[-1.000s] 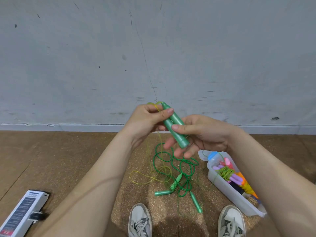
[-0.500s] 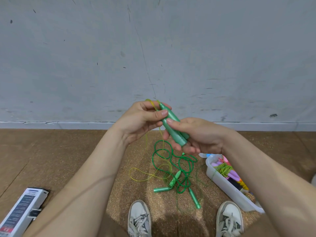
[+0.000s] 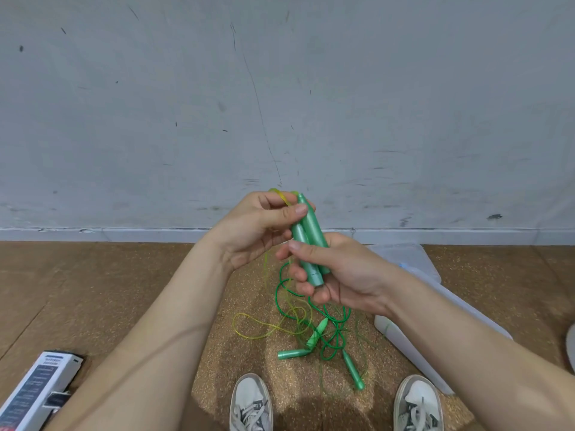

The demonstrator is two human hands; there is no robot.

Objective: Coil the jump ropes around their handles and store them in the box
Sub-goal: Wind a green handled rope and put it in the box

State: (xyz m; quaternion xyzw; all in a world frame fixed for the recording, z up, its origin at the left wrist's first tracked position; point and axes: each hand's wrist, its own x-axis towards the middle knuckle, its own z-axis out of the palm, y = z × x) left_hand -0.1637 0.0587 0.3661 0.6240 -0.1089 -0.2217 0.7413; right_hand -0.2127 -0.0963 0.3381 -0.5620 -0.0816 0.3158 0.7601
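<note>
Two green jump-rope handles [image 3: 308, 241] are held side by side in front of me, tips pointing up. My right hand [image 3: 336, 272] grips their lower half. My left hand [image 3: 258, 228] pinches their upper part with the thumb and holds the yellow-green rope [image 3: 281, 195] looped over its fingers. That rope hangs down to a loose loop [image 3: 249, 328] on the floor. A tangled dark green rope [image 3: 329, 331] with several green handles [image 3: 292, 353] lies on the floor below. The clear plastic box [image 3: 404, 340] sits at the right, mostly hidden by my right forearm.
A clear lid [image 3: 407, 256] lies on the floor behind the box. A white and black carton [image 3: 34, 390] lies at the lower left. My two white shoes [image 3: 250, 402] stand at the bottom edge. A grey wall rises beyond the brown floor.
Both hands have turned the two handles more upright and drawn closer together. My right forearm now covers the inside of the box.
</note>
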